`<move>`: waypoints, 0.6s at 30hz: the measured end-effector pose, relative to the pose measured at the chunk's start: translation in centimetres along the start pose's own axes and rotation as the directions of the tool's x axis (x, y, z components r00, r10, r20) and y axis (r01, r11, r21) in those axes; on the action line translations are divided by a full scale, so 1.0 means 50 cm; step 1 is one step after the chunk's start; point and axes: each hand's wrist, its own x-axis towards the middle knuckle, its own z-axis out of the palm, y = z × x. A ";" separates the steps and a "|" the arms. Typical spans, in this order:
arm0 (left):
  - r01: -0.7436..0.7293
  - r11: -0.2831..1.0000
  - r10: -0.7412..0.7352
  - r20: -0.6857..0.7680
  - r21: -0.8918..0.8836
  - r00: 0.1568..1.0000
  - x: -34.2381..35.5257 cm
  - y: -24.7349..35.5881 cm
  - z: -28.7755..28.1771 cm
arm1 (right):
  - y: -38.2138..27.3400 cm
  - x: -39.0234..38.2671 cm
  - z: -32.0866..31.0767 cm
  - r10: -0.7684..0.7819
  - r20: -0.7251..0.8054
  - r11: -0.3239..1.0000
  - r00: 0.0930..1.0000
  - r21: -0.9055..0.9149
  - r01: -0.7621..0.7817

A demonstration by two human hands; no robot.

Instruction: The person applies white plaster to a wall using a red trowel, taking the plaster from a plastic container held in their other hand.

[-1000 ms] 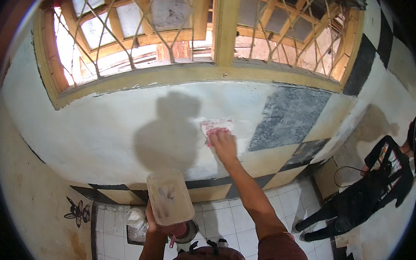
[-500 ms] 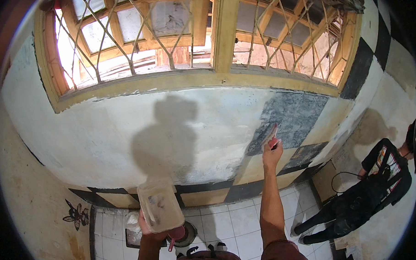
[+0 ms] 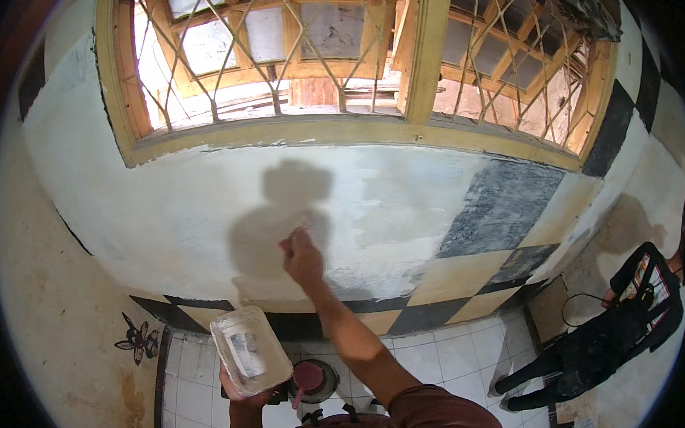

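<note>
My left hand (image 3: 244, 392) is closed on a pale rectangular plastic tub (image 3: 221, 329), tilted so its inside shows, with whitish residue in it. My right hand (image 3: 303, 259) is raised in front of the wall and closed around a putty knife (image 3: 309, 219). The knife's blade is faint against the wall, and its red handle is mostly hidden by the fingers. Smeared white paste covers much of the wall (image 3: 388, 189) before me, over a dark and cream checked pattern. A dark square (image 3: 501, 208) to the right shows through unevenly.
A barred wooden window (image 3: 420, 66) spans the wall above. Below, a pink dipper (image 3: 307, 377) sits in a dark round bucket (image 3: 329, 387) on white floor tiles (image 3: 420, 360). A person in black (image 3: 602, 329) stands at the right. My shadow falls across the wall.
My right hand has moved left with the putty knife, from the dark square to the white wall. The tub has shifted slightly and tipped toward me. The view has turned a little left.
</note>
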 end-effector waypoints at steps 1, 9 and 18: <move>-0.032 0.999 0.032 -0.010 0.021 0.999 -0.002 0.004 -0.010 | -0.055 0.000 0.021 -0.004 -0.067 1.000 0.998 -0.002 0.004; -0.021 0.984 0.038 -0.092 0.179 0.995 0.012 0.017 -0.025 | -0.022 -0.038 -0.140 0.683 0.226 0.021 0.694 0.945 -0.328; -0.034 0.966 0.010 0.095 0.255 0.995 0.031 -0.023 0.034 | 0.274 0.066 -0.659 0.366 -0.538 0.852 0.760 0.521 -0.042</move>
